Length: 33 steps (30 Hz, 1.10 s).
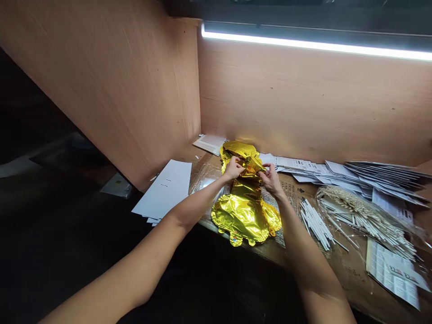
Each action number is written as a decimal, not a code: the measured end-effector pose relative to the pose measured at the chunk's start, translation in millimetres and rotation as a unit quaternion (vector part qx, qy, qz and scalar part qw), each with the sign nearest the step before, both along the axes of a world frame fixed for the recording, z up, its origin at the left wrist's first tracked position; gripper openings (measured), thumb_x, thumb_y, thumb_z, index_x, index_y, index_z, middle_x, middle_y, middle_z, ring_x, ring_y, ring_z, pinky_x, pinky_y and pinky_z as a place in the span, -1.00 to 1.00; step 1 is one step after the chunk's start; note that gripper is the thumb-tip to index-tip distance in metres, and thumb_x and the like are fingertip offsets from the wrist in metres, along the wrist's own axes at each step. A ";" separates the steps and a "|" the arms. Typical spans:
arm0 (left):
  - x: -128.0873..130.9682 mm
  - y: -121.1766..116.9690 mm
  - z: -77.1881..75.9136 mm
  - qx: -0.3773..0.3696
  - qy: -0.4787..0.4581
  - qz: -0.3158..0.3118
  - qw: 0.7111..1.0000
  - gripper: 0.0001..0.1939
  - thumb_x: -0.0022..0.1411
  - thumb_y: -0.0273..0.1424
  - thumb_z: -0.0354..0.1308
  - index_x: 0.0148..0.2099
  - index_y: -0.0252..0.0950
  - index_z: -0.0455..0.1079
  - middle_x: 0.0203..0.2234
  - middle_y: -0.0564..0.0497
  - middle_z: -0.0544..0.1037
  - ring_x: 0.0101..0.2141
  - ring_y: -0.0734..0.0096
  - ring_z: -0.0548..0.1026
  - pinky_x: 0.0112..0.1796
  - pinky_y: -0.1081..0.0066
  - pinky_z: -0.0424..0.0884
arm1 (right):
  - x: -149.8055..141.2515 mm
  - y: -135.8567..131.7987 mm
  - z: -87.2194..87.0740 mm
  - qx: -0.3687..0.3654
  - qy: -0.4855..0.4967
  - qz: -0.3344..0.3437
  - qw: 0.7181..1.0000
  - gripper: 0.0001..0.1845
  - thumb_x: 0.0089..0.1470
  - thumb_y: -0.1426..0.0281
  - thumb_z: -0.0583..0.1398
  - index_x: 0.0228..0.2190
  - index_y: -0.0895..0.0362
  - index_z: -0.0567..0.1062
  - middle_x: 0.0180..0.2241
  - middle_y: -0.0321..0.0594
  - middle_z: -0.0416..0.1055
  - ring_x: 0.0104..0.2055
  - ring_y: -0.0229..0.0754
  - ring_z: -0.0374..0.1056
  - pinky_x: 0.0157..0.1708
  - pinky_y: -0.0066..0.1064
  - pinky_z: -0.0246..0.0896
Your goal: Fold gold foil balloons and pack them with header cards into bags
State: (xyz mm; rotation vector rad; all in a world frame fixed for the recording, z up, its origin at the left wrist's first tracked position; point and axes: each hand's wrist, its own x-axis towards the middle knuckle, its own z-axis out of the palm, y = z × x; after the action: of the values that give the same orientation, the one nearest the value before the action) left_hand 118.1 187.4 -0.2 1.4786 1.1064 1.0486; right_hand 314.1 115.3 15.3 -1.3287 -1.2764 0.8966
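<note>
A shiny gold foil balloon [241, 216], flat and crumpled, lies partly folded on the table with its scalloped tabs over the front edge. My left hand [233, 168] pinches the foil at the left of its upper part. On the other side, my right hand [271, 181] grips the foil between thumb and fingers. Between the two hands a fold of the gold sheet stands up a little. Clear plastic film [205, 182] lies under and beside the balloon on the left.
White sheets [168, 186] lie at the left. Several envelopes or printed papers [337, 173] line the back wall. White sticks [315, 225] and a plastic bag of more sticks [374, 222] are at the right, near printed leaflets [393, 272]. A wooden panel [151, 99] rises at the left.
</note>
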 end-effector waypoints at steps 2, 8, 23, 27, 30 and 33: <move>-6.6 3.1 5.5 -0.016 -0.029 -0.025 0.999 -0.58 0.18 -0.42 0.38 -0.03 -0.23 0.23 -0.44 0.16 0.51 -0.51 0.47 0.54 -0.31 0.40 0.47 | 0.5 -5.4 3.3 0.019 0.007 -0.011 1.000 -0.45 -0.04 0.08 0.31 -0.10 -0.03 0.23 -0.47 -0.55 0.23 -0.63 -0.31 0.24 -0.59 -0.50 0.12; -38.2 -49.9 11.0 0.080 -0.074 -0.103 0.989 -0.73 0.27 -0.32 0.34 -0.04 -0.32 0.47 -0.27 -0.02 0.61 -0.27 0.39 0.62 -0.17 0.34 0.57 | -4.4 -57.2 16.3 0.059 -0.025 -0.004 0.998 -0.59 0.08 0.10 0.35 -0.14 0.08 0.45 -0.26 -0.22 0.47 -0.28 -0.12 0.48 -0.32 -0.32 0.41; -107.8 -246.0 -59.6 0.483 0.255 -0.186 0.817 -0.80 0.43 -0.40 0.17 0.03 -0.29 0.54 0.21 -0.20 0.54 0.30 0.08 0.42 0.22 0.12 0.44 | -57.0 -274.2 -58.2 0.206 -0.527 -0.079 0.821 -0.72 0.25 0.51 0.30 -0.06 -0.04 0.67 0.15 0.05 0.44 0.16 0.19 0.41 0.00 -0.06 0.51; -110.1 -240.4 -68.8 0.472 0.281 -0.253 0.797 -0.71 0.49 -0.39 0.09 0.16 -0.28 0.51 0.21 -0.17 0.57 0.31 0.04 0.43 0.23 0.05 0.42 | -53.0 -274.2 -48.5 0.233 -0.493 0.073 0.835 -0.71 0.30 0.60 0.20 -0.08 0.05 0.61 0.30 0.01 0.42 0.36 0.13 0.34 0.20 -0.08 0.44; -109.8 -233.3 -71.0 0.472 0.271 -0.283 0.790 -0.71 0.52 -0.42 0.05 0.16 -0.25 0.51 0.17 -0.11 0.61 0.31 0.06 0.44 0.29 0.01 0.36 | -47.6 -267.7 -47.4 0.202 -0.450 0.155 0.856 -0.69 0.34 0.58 0.13 -0.03 0.07 0.59 0.24 -0.01 0.51 0.35 0.07 0.38 0.21 -0.11 0.43; -106.7 -224.0 -65.0 0.417 0.246 -0.318 0.815 -0.72 0.54 -0.39 0.00 0.09 -0.27 0.53 0.06 -0.10 0.67 0.21 0.17 0.53 0.23 0.16 0.42 | -44.3 -258.9 -50.4 0.136 -0.377 0.155 0.903 -0.74 0.37 0.49 0.11 -0.07 0.07 0.59 -0.02 -0.07 0.67 0.07 0.00 0.59 0.03 -0.20 0.51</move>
State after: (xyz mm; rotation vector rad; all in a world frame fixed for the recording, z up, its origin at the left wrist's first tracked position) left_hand 11.4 -36.5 -65.2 2.6995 0.3328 0.6736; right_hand 269.8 -143.6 -35.0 -1.3052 -2.1733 0.3662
